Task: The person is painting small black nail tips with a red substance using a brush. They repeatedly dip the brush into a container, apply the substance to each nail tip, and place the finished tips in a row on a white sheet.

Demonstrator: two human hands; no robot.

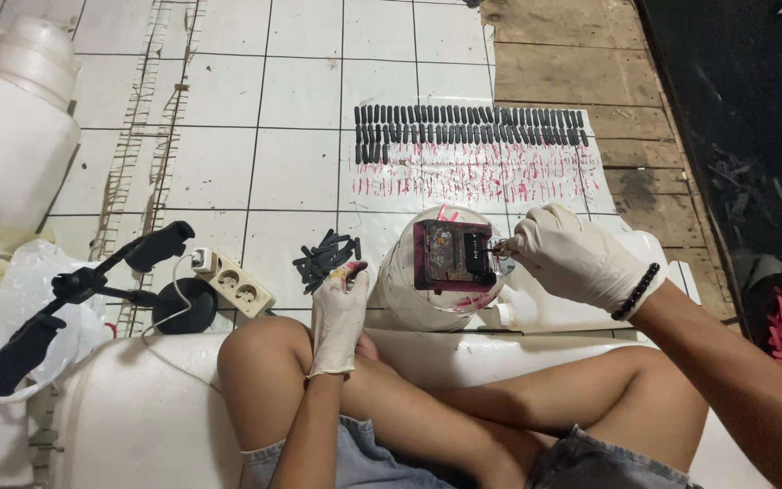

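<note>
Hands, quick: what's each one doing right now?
Left hand: open, fingers straight, holding nothing.
Right hand: closed, pinching a small tool at the stained cartridge.

1. The left hand (pixel 338 317) wears a thin, whitish disposable glove that ends in a loose cuff at the wrist.
2. That glove is smeared with pink-red stains around the fingertips (pixel 352 272), with a touch of yellow among them.
3. The right hand (pixel 572 258) wears the same kind of pale glove, wrinkled over the knuckles and cleaner than the other.
4. A bracelet of round black beads (pixel 637 292) circles the right wrist, just at the glove's cuff.
5. Both forearms are bare; no sleeves show.
6. The person wears light blue denim shorts (pixel 355 462) with frayed hems, and the legs are bare below them.
</note>
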